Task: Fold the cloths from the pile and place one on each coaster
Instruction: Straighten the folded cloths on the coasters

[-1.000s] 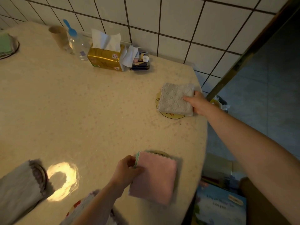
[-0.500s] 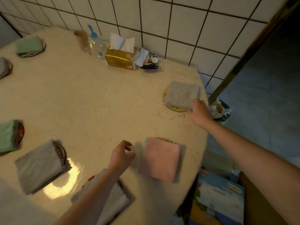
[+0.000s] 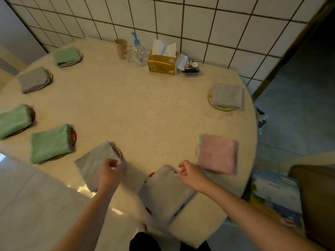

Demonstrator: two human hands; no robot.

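Both hands pulled back from pink cloth and far grey cloth; left hand and right hand hang loosely curled, no grip on anything. Every visible coaster covered, looks done.

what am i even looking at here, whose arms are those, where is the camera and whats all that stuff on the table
There is no machine: these are a person's two bare arms, filmed by a wide-angle camera worn on their head, looking forward and down. Their left hand and right hand hover low over the near edge of a round table, fingers loosely curled, holding nothing. Around the table lie folded cloths, each on a coaster: a pink cloth, a pale grey cloth at the far right, two grey ones near the hands, and green and grey ones along the left. By the tiled wall stand a tissue box, a clear bottle and a cardboard tube.
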